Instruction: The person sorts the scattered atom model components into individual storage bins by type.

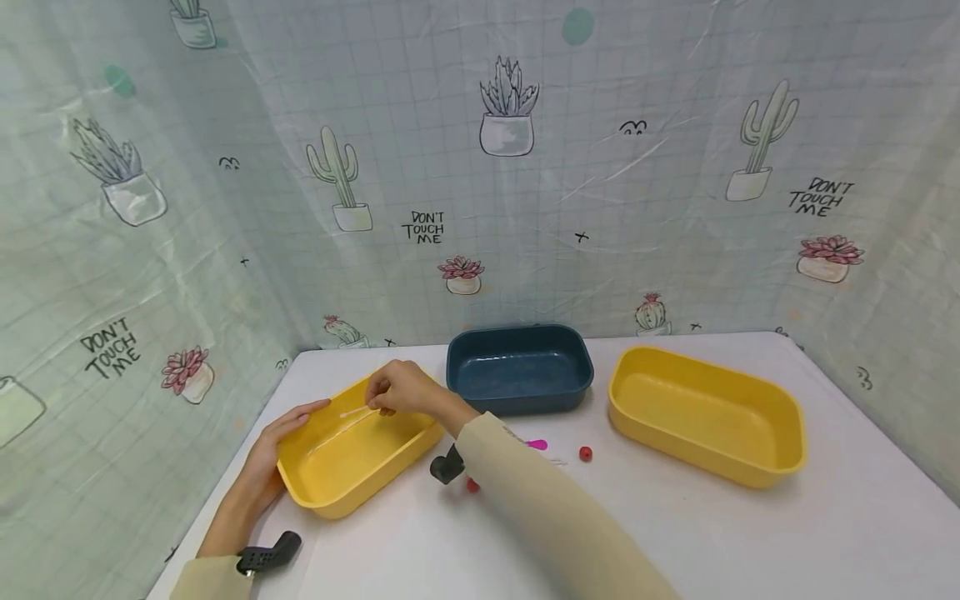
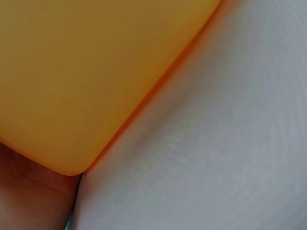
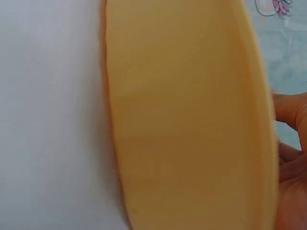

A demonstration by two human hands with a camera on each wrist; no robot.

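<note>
My right hand [image 1: 401, 387] is over the far side of the left yellow tray [image 1: 341, 504], its fingertips pinching a thin pale stick that looks like a cotton swab [image 1: 352, 412]. The swab points left across the tray's inside. Against the left wall of that tray rests my left hand [image 1: 281, 442], its fingers stretched along the rim and its thumb hidden. Close up in the left wrist view, the tray wall [image 2: 96, 72] meets the palm at a corner. The right wrist view shows the tray's side [image 3: 187, 115] with part of the right hand [image 3: 292, 158] beyond the rim.
A dark blue tray [image 1: 521, 404] stands at the back middle, and another yellow tray [image 1: 697, 462] at the right. Between them and me lie a red ball [image 1: 586, 453], a second red ball [image 1: 472, 484] beside the right sleeve, and a bright pink piece [image 1: 537, 444] partly behind it.
</note>
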